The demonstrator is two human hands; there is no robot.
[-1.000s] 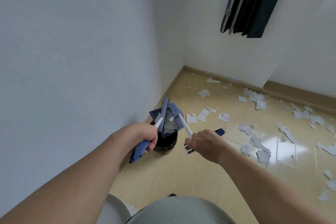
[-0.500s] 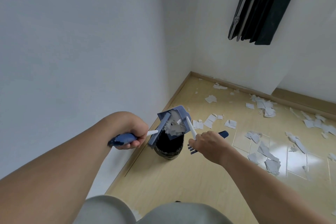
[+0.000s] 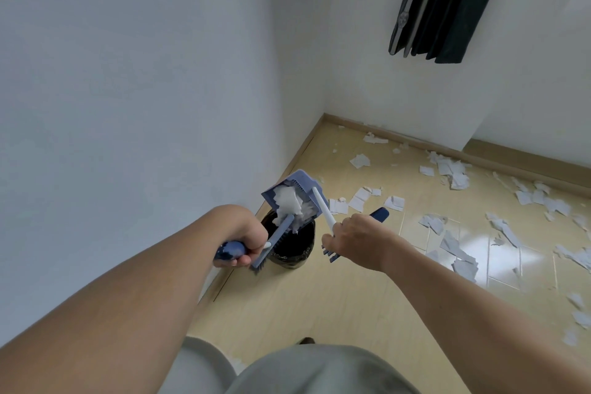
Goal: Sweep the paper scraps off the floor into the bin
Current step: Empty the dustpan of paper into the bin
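Where two white walls (image 3: 128, 73) meet at centre frame, a black-lined bin (image 3: 292, 251) stands on pale wood flooring (image 3: 319, 297) strewn with paper scraps (image 3: 454, 169) at right. Above the bin, the right hand (image 3: 355, 238) grips the tilted dustpan (image 3: 295, 198) handle, while the left hand (image 3: 248, 240) grips a brush (image 3: 275, 241); dark curtains (image 3: 447, 0) hang upper right.

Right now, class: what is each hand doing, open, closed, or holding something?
Left hand: closed around the brush handle.
Right hand: closed around the dustpan handle, tipped over the bin.
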